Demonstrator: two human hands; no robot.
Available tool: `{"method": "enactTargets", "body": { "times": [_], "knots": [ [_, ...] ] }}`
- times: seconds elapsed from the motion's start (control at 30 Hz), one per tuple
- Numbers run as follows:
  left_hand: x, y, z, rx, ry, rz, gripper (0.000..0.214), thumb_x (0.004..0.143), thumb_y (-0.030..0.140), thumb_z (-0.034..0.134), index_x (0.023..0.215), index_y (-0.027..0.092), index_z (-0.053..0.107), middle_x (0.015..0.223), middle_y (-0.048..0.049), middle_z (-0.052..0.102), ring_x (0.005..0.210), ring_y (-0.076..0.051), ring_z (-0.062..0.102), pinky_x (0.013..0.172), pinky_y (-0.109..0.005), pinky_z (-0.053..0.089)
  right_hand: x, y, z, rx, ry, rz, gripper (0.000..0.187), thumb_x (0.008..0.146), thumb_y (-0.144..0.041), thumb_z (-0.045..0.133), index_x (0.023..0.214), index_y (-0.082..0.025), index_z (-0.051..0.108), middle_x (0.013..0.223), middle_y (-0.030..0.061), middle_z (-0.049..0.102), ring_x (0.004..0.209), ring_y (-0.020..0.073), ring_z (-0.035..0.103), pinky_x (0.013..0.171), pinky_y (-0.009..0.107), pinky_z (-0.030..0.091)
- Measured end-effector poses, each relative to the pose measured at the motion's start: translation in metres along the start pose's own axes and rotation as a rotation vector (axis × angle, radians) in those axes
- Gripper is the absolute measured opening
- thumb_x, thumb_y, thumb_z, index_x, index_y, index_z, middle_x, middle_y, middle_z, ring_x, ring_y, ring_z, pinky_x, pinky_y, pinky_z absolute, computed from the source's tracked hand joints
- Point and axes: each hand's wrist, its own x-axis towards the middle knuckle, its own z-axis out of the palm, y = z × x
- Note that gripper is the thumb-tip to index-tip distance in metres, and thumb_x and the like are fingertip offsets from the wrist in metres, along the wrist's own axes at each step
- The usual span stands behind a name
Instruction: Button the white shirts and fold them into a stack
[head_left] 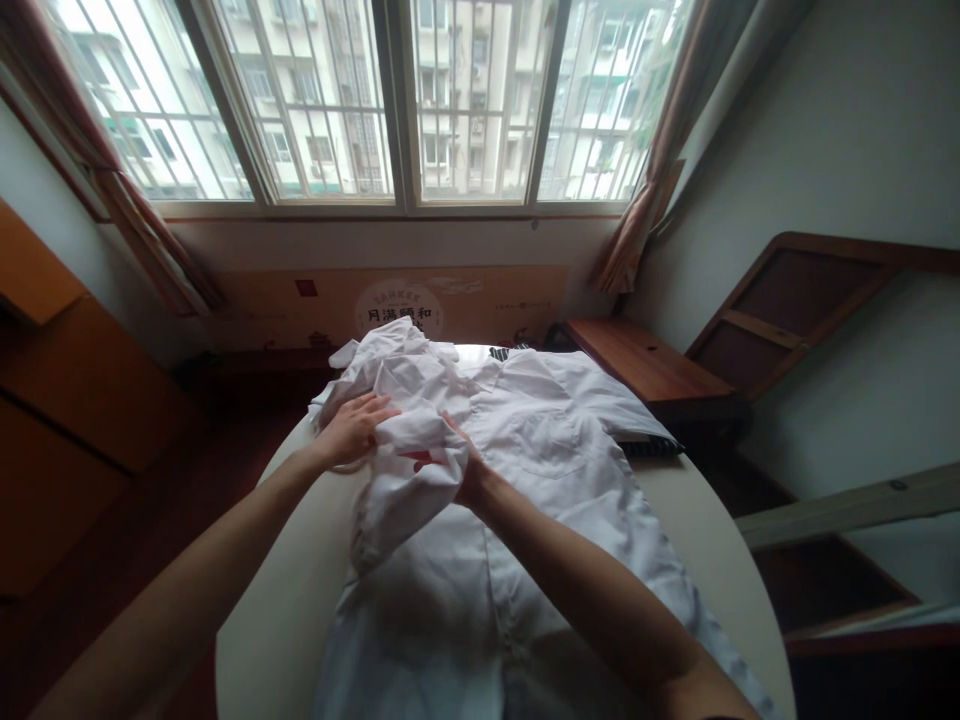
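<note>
A white shirt [540, 470] lay spread out on a round, pale table [285, 620]. It had a chest pocket and covered most of the table top, running from the far edge down toward the person. One sleeve [409, 470] was folded over onto the shirt's left side, and it had a small red mark on it.

The left hand [352, 428] lay flat on the bunched-up cloth at the far left of the shirt, with the fingers stretched out and close together. It was pressing down, not grabbing. The right hand [466, 470] was at the edge of the folded sleeve, and the cloth covered most of it. I could not tell if that hand was pinching the sleeve or only touching it.

Something dark with stripes [652, 447] peeked out from under the shirt on the right. Just past it stood a low brown wooden stand [645, 365]. A flat cardboard box [397, 305] leaned on the wall under the big window [390, 100].
</note>
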Motion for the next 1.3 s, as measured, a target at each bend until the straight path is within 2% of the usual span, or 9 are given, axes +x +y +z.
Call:
{"method": "enactTargets", "body": {
  "times": [0.17, 0.37, 0.53, 0.63, 0.73, 0.9, 1.07, 1.17, 1.3],
  "knots": [
    [-0.001, 0.001, 0.009, 0.162, -0.151, -0.130, 0.070, 0.076, 0.012, 0.046, 0.145, 0.025, 0.035, 0.152, -0.0054, 0.031, 0.141, -0.031, 0.021, 0.110, -0.056, 0.020, -0.060, -0.005, -0.017, 0.008, -0.177, 0.102, 0.082, 0.077, -0.080, 0.035, 0.110, -0.009, 0.059, 0.098, 0.0153, 0.068, 0.089, 0.0245, 0.063, 0.086, 0.039, 0.045],
    [0.007, -0.002, 0.012, 0.147, -0.268, -0.203, 0.060, 0.088, 0.031, 0.039, 0.147, 0.025, 0.030, 0.153, -0.0056, 0.027, 0.141, -0.033, 0.021, 0.108, -0.057, 0.020, -0.124, -0.018, -0.015, -0.185, -0.327, -0.071, 0.097, 0.054, -0.053, 0.080, 0.137, -0.022, 0.042, 0.132, 0.0124, 0.053, 0.118, 0.0275, 0.051, 0.101, 0.040, 0.032],
    [0.012, -0.004, 0.003, 0.089, -0.271, -0.226, 0.055, 0.084, 0.032, 0.046, 0.139, 0.027, 0.044, 0.145, -0.0067, 0.042, 0.132, -0.034, 0.037, 0.103, -0.053, 0.031, -0.154, -0.051, 0.001, -0.366, -0.172, -0.103, 0.081, 0.059, -0.034, 0.077, 0.134, -0.028, 0.048, 0.140, 0.0057, 0.046, 0.130, 0.0262, 0.038, 0.105, 0.037, 0.028],
    [0.022, -0.005, -0.012, 0.051, -0.051, -0.192, 0.049, 0.078, 0.027, 0.053, 0.127, 0.023, 0.057, 0.127, -0.0080, 0.060, 0.117, -0.028, 0.053, 0.099, -0.040, 0.039, -0.162, -0.049, -0.004, -0.492, -0.137, -0.078, 0.057, 0.068, -0.044, 0.071, 0.120, -0.022, 0.061, 0.126, 0.0076, 0.056, 0.123, 0.0265, 0.044, 0.104, 0.036, 0.030],
    [0.037, 0.001, -0.025, 0.030, 0.140, -0.097, 0.055, 0.074, 0.011, 0.049, 0.127, 0.022, 0.056, 0.130, -0.0052, 0.058, 0.120, -0.023, 0.050, 0.102, -0.034, 0.036, -0.159, -0.037, -0.014, -0.640, -0.109, -0.064, 0.042, 0.079, -0.051, 0.061, 0.101, -0.016, 0.067, 0.102, 0.0075, 0.063, 0.100, 0.0209, 0.055, 0.092, 0.032, 0.039],
    [0.060, 0.015, -0.017, 0.036, -0.074, 0.158, 0.064, 0.067, 0.004, 0.048, 0.127, 0.025, 0.056, 0.130, -0.0047, 0.058, 0.123, -0.022, 0.046, 0.108, -0.039, 0.027, -0.164, -0.030, -0.008, -0.993, 0.004, 0.092, 0.051, 0.085, -0.050, 0.056, 0.126, -0.022, 0.051, 0.091, 0.0028, 0.061, 0.073, 0.0149, 0.054, 0.068, 0.027, 0.043],
    [0.067, 0.017, -0.006, 0.099, -0.126, 0.092, 0.044, 0.066, 0.006, 0.049, 0.102, 0.021, 0.071, 0.104, -0.0097, 0.068, 0.103, -0.025, 0.055, 0.102, -0.045, 0.028, -0.201, -0.007, 0.022, -1.658, 0.343, -0.140, 0.075, 0.081, -0.060, 0.056, 0.142, -0.020, 0.038, 0.097, 0.0125, 0.064, 0.082, 0.0258, 0.059, 0.076, 0.036, 0.043],
    [0.069, 0.012, -0.011, 0.080, -0.080, 0.059, 0.028, 0.064, 0.007, 0.048, 0.074, 0.018, 0.072, 0.096, -0.0103, 0.068, 0.098, -0.025, 0.056, 0.099, -0.041, 0.032, -0.218, 0.009, 0.028, -1.886, 0.331, -0.284, 0.076, 0.079, -0.060, 0.058, 0.141, -0.019, 0.042, 0.093, 0.0147, 0.065, 0.080, 0.0266, 0.058, 0.074, 0.036, 0.042],
    [0.076, -0.004, -0.025, 0.012, -0.065, -0.018, 0.027, 0.058, 0.006, 0.047, 0.067, 0.018, 0.070, 0.087, -0.0081, 0.069, 0.094, -0.024, 0.058, 0.096, -0.038, 0.034, -0.217, 0.016, 0.008, -2.030, 0.451, -0.125, 0.062, 0.083, -0.046, 0.059, 0.136, -0.017, 0.046, 0.097, 0.0140, 0.065, 0.087, 0.0297, 0.057, 0.079, 0.041, 0.041]
  ]
}}
